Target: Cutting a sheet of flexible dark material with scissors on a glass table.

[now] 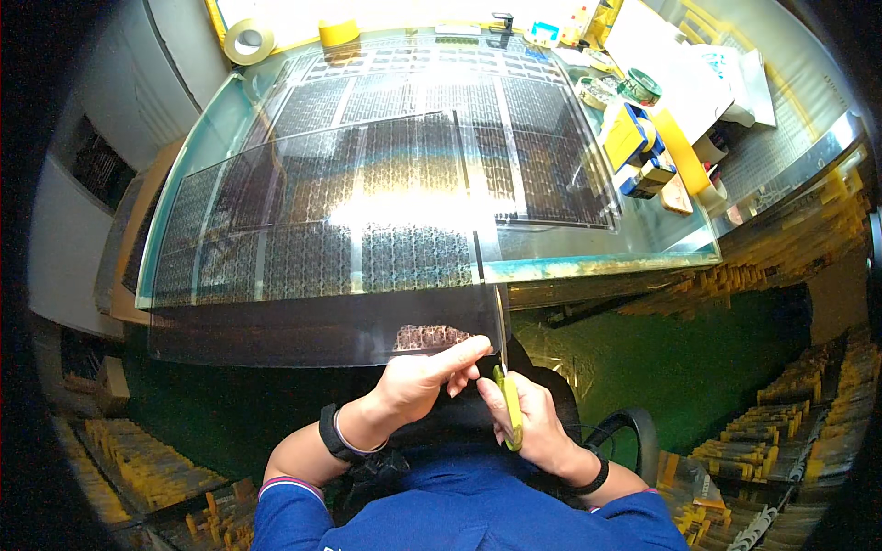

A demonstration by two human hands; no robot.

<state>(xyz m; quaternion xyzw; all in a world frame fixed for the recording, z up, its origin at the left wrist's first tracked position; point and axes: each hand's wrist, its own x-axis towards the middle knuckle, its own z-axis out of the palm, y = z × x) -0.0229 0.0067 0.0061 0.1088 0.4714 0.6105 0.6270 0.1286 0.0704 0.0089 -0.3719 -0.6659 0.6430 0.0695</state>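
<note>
A large dark see-through film sheet (276,321), printed with rows of small patterns, lies over the table and hangs past its front edge. My left hand (415,378) pinches the sheet's near edge close to its right corner, thumb on top. In my right hand (539,424) is a pair of scissors (513,413) with yellow-green handles. Its blades point away from me along the sheet's right edge. Whether the blades are apart, and whether they bite into the film, I cannot tell. A second patterned sheet (551,156) lies beneath on the table.
The glass-topped table (606,262) has a pale rim. At its right stand a blue and yellow tape dispenser (634,147) and a green tape roll (640,85). A cream tape roll (248,41) and a yellow one (339,32) sit at the far edge. Cardboard (152,216) leans at left.
</note>
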